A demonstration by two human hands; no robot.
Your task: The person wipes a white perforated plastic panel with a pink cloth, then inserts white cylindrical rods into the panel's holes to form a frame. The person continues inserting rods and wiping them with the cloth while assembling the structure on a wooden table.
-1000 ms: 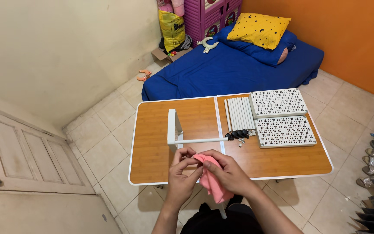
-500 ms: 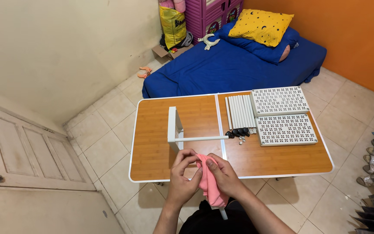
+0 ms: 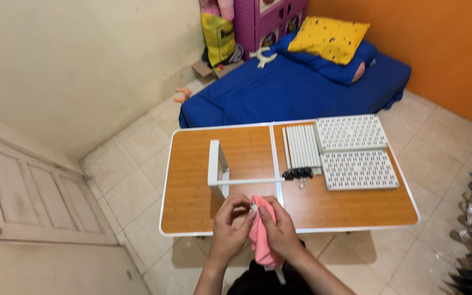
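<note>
both hands raised together, left hand [image 3: 229, 228] and right hand [image 3: 279, 232] pinching pink cloth [image 3: 260, 234], white frame [image 3: 218, 173] just beyond grip

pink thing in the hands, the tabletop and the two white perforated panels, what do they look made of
Pink cloth: soft fabric, matte; it folds and hangs limp between both hands. Tabletop: looks like wood-grain laminate, light sheen, with a white rim. Perforated panels: probably moulded plastic, possibly painted metal; flat, rigid, with regular cut-outs.
</note>
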